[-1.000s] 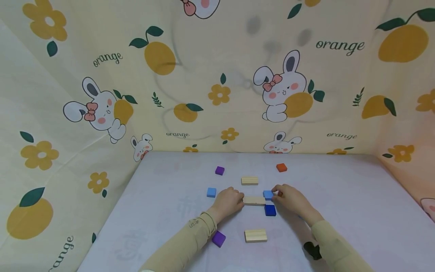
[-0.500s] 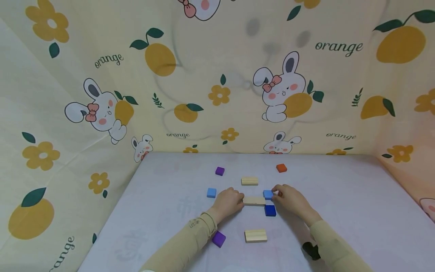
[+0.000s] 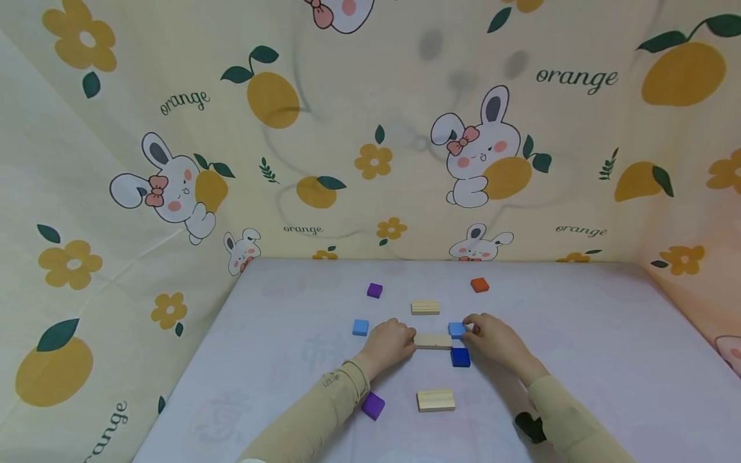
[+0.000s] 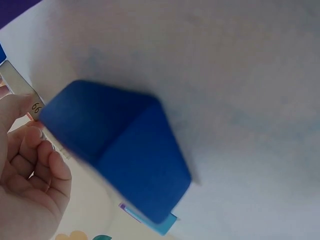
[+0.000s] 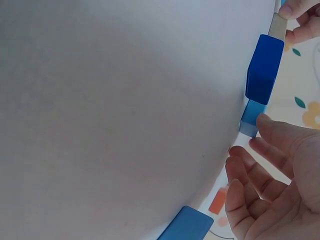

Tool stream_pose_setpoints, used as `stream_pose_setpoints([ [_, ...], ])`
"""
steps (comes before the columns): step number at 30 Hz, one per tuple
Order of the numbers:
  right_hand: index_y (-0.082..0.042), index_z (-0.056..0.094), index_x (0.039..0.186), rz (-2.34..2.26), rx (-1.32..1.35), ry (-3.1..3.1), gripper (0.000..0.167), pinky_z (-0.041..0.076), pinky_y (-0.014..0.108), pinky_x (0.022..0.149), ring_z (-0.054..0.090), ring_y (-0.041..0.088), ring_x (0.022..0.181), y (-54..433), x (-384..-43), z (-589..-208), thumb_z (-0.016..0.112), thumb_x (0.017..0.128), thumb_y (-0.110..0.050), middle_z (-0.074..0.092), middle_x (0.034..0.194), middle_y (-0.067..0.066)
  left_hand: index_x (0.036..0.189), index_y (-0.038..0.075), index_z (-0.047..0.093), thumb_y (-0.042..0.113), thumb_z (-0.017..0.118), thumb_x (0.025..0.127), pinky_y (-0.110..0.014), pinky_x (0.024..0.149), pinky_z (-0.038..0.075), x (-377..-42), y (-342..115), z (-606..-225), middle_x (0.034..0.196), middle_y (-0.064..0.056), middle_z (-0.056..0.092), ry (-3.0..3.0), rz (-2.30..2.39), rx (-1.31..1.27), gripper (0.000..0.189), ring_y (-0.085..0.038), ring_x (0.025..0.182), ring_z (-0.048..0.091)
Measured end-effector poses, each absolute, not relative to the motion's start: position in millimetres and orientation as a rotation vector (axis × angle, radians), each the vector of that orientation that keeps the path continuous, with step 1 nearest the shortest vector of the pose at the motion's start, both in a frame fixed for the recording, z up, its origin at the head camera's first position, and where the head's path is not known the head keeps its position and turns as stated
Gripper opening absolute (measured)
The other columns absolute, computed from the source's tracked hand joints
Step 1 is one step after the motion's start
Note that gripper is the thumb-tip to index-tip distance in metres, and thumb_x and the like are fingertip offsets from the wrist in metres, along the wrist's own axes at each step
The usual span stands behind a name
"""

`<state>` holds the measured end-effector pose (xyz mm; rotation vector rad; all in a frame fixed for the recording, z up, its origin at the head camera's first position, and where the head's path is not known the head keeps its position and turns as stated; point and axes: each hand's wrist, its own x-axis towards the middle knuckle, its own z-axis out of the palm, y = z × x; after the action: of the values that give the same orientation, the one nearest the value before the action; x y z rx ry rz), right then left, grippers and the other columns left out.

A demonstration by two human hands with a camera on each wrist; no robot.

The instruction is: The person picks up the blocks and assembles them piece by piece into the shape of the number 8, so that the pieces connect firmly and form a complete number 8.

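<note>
In the head view, my left hand [image 3: 386, 344] pinches the left end of a long wooden block [image 3: 434, 341]; thumb and finger on that block [image 4: 22, 87] show in the left wrist view. Opposite, my right hand [image 3: 500, 344] pinches a light blue block [image 3: 457, 330] between thumb and index finger, its other fingers loosely bent. This light blue block [image 5: 253, 118] lies against the wooden block's right end. Just nearer the person, a dark blue block [image 3: 460, 357] stands by the same end.
Purple blocks [image 3: 374, 290], an orange block [image 3: 479, 285], another light blue block [image 3: 360, 328] and wooden blocks [image 3: 435, 400] lie around. A dark blue block [image 4: 115, 140] sits close to my left wrist, a blue block [image 5: 187, 225] near my right. Patterned cloth [image 3: 370, 128] hangs behind.
</note>
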<state>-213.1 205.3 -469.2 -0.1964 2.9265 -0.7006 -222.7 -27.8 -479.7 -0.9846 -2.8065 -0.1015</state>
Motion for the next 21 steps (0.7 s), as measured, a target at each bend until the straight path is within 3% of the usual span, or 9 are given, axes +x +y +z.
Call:
stream_pose_setpoints([
  [15,-0.004,0.059,0.117,-0.711,-0.175,2.917,0.037,0.049,0.032,0.068,0.052,0.017,0.075,203.4,-212.5,-463.3,0.065,0.086,-0.022,0.061,0.089,0.007,0.085,0.016,0.069,0.027,0.065,0.085,-0.016,0.052,0.035,-222.3,-27.6,-476.1,0.071,0.006,0.066,-2.8,-0.102,-0.976,0.011,-0.006,0.06,0.046],
  [21,-0.007,0.063,0.106,-0.749,-0.232,2.91,0.026,0.047,0.03,0.067,0.051,0.016,0.075,205.2,-206.3,-460.9,0.066,0.085,-0.022,0.06,0.087,0.004,0.087,0.017,0.07,0.029,0.065,0.085,-0.015,0.052,0.035,-221.5,-28.4,-478.0,0.072,0.006,0.067,-2.804,-0.098,-0.988,0.014,-0.006,0.061,0.048],
])
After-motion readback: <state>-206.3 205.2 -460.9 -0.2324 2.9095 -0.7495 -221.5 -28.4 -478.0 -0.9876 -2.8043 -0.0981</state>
